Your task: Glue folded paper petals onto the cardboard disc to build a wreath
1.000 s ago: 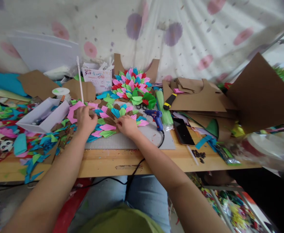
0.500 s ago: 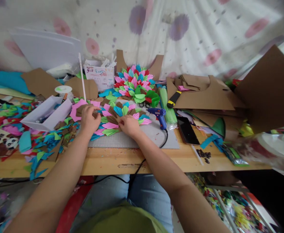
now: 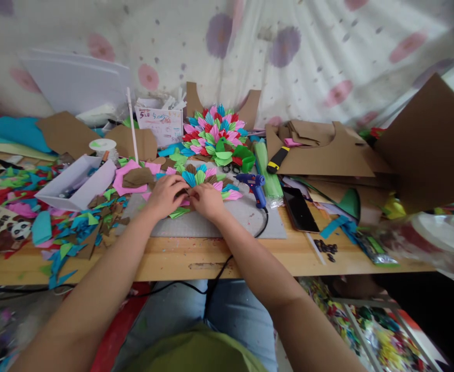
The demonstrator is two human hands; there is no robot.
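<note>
My left hand (image 3: pixel 167 197) and my right hand (image 3: pixel 207 200) meet over a spread of crinkled paper petals (image 3: pixel 199 177) in pink, brown, blue and green. My right hand is closed, its fingertips pinching the inner end of a brown petal. Bent fingers of my left hand come together at the same spot, just left of the right fingertips. The two hands cover much of the lower left petals, and the pinched paper is mostly hidden. Beneath lies a grey mat (image 3: pixel 246 222). A blue glue gun (image 3: pixel 255 185) rests right of the petals.
Behind stands a finished-looking petal peacock (image 3: pixel 215 132). Paper scraps (image 3: pixel 72 232) and a white box (image 3: pixel 75 186) fill the left. Rightward are a phone (image 3: pixel 300 208), a yellow-black cutter (image 3: pixel 277 159) and cardboard pieces (image 3: pixel 323 152). The glue gun's cord (image 3: pixel 265 225) runs over the table edge.
My left hand has moved right, from the left edge of the petals to beside my right hand, and its fingers have closed in. My right hand stays almost in place.
</note>
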